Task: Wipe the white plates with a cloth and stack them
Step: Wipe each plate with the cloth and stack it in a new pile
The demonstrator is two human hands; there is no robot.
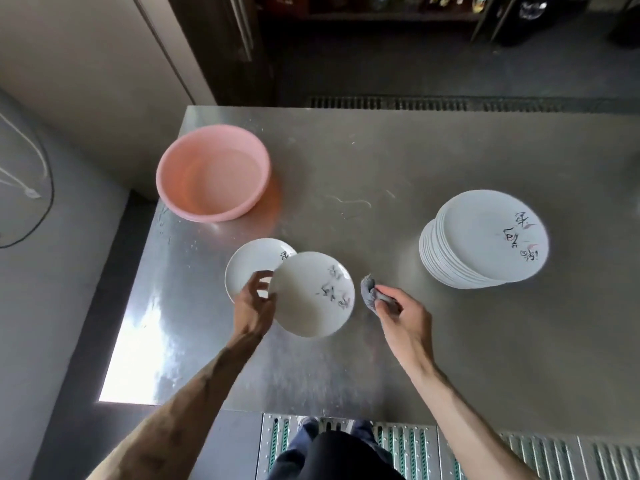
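My left hand (254, 301) grips the left rim of a white plate (311, 299) with dark writing on its face, held tilted just above the steel table (381, 161). Partly under it lies a second white plate (251, 263), flat on the table. My right hand (403, 315) is closed around a bunched grey cloth (367, 292), just right of the held plate and apart from it. A tall stack of white plates (485, 239) with writing on the top one stands at the right.
A pink plastic basin (213, 173) holding a little water sits at the table's far left corner. A metal floor grating (519, 455) runs along the near edge by my feet. A pale wall and cable are at the left.
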